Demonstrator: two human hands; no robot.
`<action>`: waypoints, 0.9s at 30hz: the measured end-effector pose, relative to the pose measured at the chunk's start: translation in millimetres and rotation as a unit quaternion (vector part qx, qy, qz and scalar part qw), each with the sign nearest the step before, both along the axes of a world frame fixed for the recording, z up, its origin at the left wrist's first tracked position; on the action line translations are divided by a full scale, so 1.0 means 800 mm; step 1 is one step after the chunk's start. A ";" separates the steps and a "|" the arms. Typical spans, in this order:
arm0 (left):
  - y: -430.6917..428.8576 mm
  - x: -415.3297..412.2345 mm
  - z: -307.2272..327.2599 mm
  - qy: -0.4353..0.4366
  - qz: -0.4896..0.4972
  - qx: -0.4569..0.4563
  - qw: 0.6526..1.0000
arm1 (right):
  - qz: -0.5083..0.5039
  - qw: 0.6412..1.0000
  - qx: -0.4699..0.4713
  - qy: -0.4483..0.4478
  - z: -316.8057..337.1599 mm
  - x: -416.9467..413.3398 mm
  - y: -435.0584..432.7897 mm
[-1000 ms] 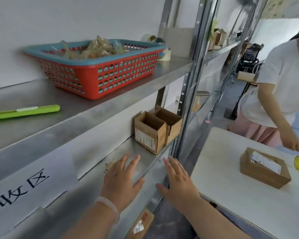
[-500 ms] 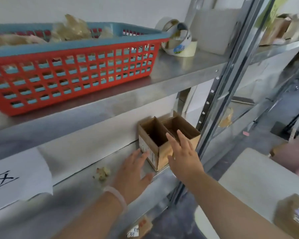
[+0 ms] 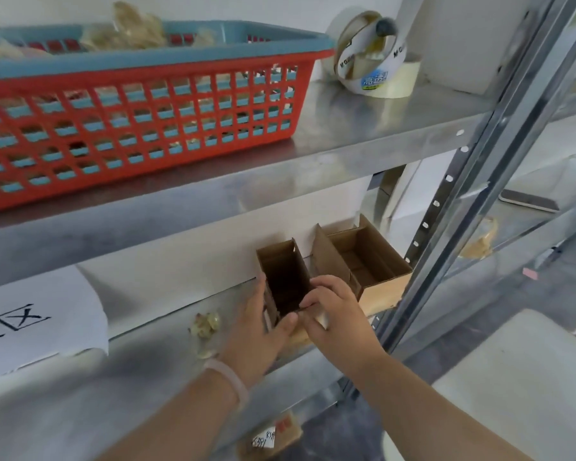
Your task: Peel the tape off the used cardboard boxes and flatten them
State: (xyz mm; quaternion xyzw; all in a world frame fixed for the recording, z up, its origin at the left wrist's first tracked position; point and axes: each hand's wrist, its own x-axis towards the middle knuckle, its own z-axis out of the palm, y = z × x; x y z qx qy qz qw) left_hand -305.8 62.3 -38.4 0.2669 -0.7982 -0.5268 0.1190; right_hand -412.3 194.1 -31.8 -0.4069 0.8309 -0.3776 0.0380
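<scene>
**Both hands on the near box, middle shelf**

My left hand (image 3: 256, 331) lies along the left wall of the near box (image 3: 285, 274), thumb across its near face. My right hand (image 3: 336, 314) curls over the near right corner of its rim. So both hands hold this one box, which stands open on the shelf (image 3: 147, 377).

The risk I see is in pulling it out. The second box (image 3: 363, 257) stands just beside it on the right, and a skewed drag could catch it and tip it off the shelf edge. Squeezing the thin walls too hard could also crush the near box before I find its tape.

I count two open boxes on this shelf, a third box (image 3: 273, 434) lower down, one tape wad (image 3: 205, 324) and one basket (image 3: 147, 128) above. Of the tape rolls (image 3: 373, 61) I count at least two.
</scene>
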 end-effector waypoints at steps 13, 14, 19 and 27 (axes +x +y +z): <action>-0.050 -0.009 0.026 -0.110 0.097 0.047 0.988 | 0.062 0.951 -0.030 -0.301 -0.022 0.007 -0.022; -0.054 -0.008 0.024 -0.133 0.085 0.030 0.987 | 0.075 0.957 -0.017 -0.281 -0.021 0.011 -0.025; -0.055 0.009 0.018 -0.123 0.124 0.074 0.982 | 0.078 0.958 -0.023 -0.274 -0.024 0.017 -0.032; -0.040 0.047 0.005 0.077 0.074 0.197 0.975 | -0.041 0.867 -0.061 -0.492 -0.023 -0.013 -0.033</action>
